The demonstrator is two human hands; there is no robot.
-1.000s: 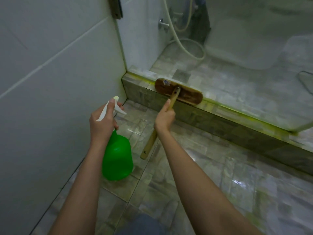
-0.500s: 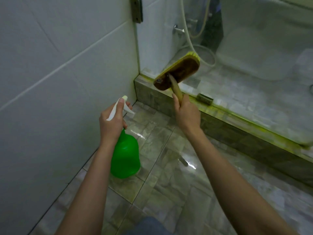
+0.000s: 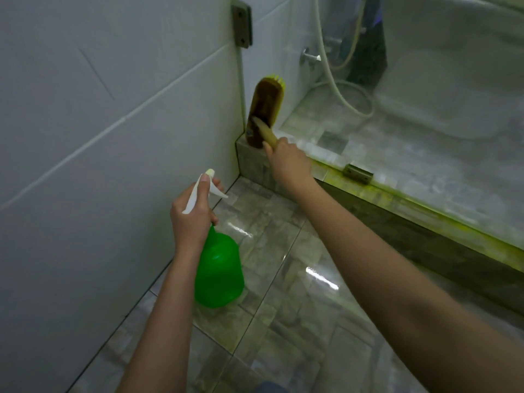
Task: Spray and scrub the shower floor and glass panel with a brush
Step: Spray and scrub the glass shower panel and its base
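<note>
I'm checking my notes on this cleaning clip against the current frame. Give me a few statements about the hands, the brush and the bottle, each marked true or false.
1. The left hand holds a green spray bottle. True.
2. The brush lies flat on the shower floor. False: it stands on end at the corner, against the bottom of the glass panel, bristles facing the glass.
3. The right hand has its grip on the brush's wooden handle. True.
4. The spray bottle's trigger head is red. False: it is white.
5. A hose lies looped on the shower floor behind the glass. True.
</note>
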